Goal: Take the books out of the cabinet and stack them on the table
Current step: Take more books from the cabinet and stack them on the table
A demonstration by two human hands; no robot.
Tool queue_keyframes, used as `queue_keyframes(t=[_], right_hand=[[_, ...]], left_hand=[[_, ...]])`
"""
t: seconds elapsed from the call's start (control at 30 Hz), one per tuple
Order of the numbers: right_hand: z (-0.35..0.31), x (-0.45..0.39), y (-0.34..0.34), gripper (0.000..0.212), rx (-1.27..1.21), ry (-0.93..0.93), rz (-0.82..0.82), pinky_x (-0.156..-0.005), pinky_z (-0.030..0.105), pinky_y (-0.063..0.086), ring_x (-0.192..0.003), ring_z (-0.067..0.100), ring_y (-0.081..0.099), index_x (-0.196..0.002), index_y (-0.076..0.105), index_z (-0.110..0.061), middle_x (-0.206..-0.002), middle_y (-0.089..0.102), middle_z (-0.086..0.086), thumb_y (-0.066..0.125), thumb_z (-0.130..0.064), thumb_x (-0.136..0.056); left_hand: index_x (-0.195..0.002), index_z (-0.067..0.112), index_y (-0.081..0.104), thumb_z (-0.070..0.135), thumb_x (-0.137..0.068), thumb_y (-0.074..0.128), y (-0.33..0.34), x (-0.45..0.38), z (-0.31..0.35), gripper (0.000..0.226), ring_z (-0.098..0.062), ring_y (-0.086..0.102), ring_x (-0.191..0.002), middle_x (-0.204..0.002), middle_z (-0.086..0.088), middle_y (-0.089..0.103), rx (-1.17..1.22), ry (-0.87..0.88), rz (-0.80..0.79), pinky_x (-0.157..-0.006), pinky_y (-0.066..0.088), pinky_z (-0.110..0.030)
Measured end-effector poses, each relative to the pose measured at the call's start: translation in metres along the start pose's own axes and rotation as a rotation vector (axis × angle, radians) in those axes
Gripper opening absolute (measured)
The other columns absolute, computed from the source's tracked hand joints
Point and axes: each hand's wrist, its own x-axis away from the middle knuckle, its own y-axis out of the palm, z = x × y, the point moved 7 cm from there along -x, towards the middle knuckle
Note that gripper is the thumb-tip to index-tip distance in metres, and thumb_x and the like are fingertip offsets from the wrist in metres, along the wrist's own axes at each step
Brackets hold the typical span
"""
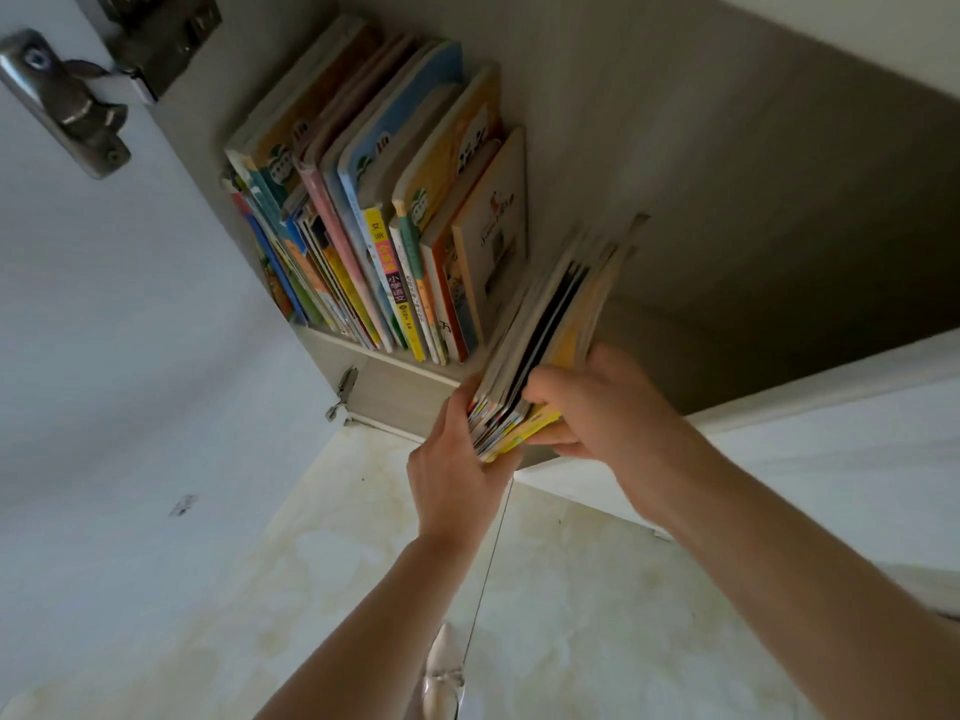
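Note:
I look up into an overhead cabinet (727, 200). A row of upright books (374, 210) leans against its left wall. To their right, a bundle of several thin books (550, 335) tilts out over the shelf's front edge. My left hand (457, 470) grips the bundle's lower left side. My right hand (597, 407) grips its right side, with the thumb on the spines and the fingers under the yellow bottom book. No table is in view.
The open cabinet door (130, 356) hangs at the left with a metal hinge (67, 101) and a lower hinge (343, 392). The cabinet's right half holds nothing. A thin cord with a clear pendant (441, 672) hangs below my hands against the marbled wall (571, 615).

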Motion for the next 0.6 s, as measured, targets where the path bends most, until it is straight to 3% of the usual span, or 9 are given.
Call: queue_keyframes(t=[0.13,0.17,0.27,0.3,0.37,0.4,0.47,0.53,0.6], right_hand=[[0.003,0.016,0.02,0.038,0.061,-0.136,-0.089,-0.064,0.01,0.049,-0.091,-0.001,0.062,-0.122,0.051,-0.023,-0.097,0.066,-0.009,0.063,-0.028,-0.086],[0.005,0.018,0.023,0.048,0.054,-0.141,-0.124,-0.073,0.012,0.05,-0.102,0.0,0.059,-0.13,0.045,-0.027,-0.108,0.064,-0.013,0.063,-0.037,-0.086],[0.016,0.015,0.02,0.076,0.039,-0.112,-0.165,-0.101,0.037,0.047,-0.122,0.012,0.054,-0.136,0.041,-0.029,-0.133,0.056,-0.007,0.046,-0.075,-0.076],[0.022,0.01,0.011,0.067,0.0,-0.102,-0.142,-0.101,0.038,0.047,-0.12,0.013,0.057,-0.13,0.048,-0.027,-0.132,0.058,-0.003,0.045,-0.071,-0.08],[0.029,-0.003,-0.012,0.024,-0.033,-0.12,-0.044,-0.095,0.037,0.053,-0.107,0.013,0.064,-0.114,0.058,-0.023,-0.117,0.066,0.003,0.05,-0.036,-0.095],[0.032,-0.01,-0.023,0.017,-0.006,-0.119,0.015,-0.091,0.037,0.055,-0.103,0.015,0.066,-0.111,0.058,-0.018,-0.112,0.068,0.004,0.054,-0.018,-0.095],[0.034,-0.025,-0.038,0.033,0.04,-0.109,0.082,-0.086,0.035,0.058,-0.099,0.017,0.067,-0.119,0.052,-0.012,-0.109,0.069,0.006,0.058,-0.001,-0.089],[0.035,-0.046,-0.041,0.051,0.115,-0.12,0.085,-0.087,0.041,0.057,-0.097,0.017,0.067,-0.127,0.045,-0.017,-0.102,0.069,0.003,0.068,-0.01,-0.082],[0.037,-0.061,-0.036,0.067,0.261,-0.095,0.072,-0.096,0.041,0.051,-0.097,0.018,0.063,-0.13,0.043,-0.014,-0.099,0.065,-0.003,0.071,-0.043,-0.076]], left_hand=[[-0.128,0.021,0.048,0.028,-0.069,0.084,-0.016,0.013,-0.018,0.069,-0.008,0.065,-0.081,-0.102,0.001,0.072,0.033,-0.04,-0.031,-0.07,0.044,-0.015],[-0.129,0.019,0.051,0.023,-0.069,0.085,-0.018,0.014,-0.02,0.069,-0.003,0.061,-0.084,-0.104,0.001,0.072,0.038,-0.042,-0.032,-0.073,0.042,-0.012],[-0.13,0.012,0.053,0.016,-0.072,0.082,-0.021,0.011,-0.023,0.065,-0.001,0.054,-0.088,-0.111,-0.002,0.071,0.08,-0.078,-0.059,-0.079,0.043,-0.017],[-0.13,0.012,0.053,0.016,-0.073,0.081,-0.02,0.01,-0.024,0.064,-0.004,0.056,-0.09,-0.113,-0.002,0.07,0.1,-0.092,-0.073,-0.08,0.043,-0.019],[-0.132,0.014,0.051,0.018,-0.075,0.079,-0.021,0.01,-0.031,0.064,-0.004,0.057,-0.091,-0.114,0.001,0.069,0.124,-0.101,-0.091,-0.081,0.044,-0.015],[-0.133,0.015,0.051,0.02,-0.075,0.078,-0.022,0.011,-0.033,0.064,-0.003,0.057,-0.091,-0.112,0.003,0.069,0.135,-0.097,-0.095,-0.081,0.043,-0.009],[-0.134,0.017,0.05,0.03,-0.077,0.073,-0.023,0.012,-0.035,0.063,0.0,0.057,-0.094,-0.112,0.009,0.065,0.181,-0.079,-0.114,-0.084,0.04,0.001],[-0.134,0.023,0.049,0.039,-0.08,0.069,-0.022,0.013,-0.04,0.06,-0.002,0.058,-0.105,-0.117,0.01,0.063,0.242,-0.051,-0.142,-0.092,0.046,-0.007],[-0.133,0.027,0.048,0.044,-0.082,0.07,-0.022,0.016,-0.047,0.058,-0.011,0.063,-0.109,-0.118,0.007,0.065,0.307,-0.05,-0.162,-0.093,0.056,-0.033]])
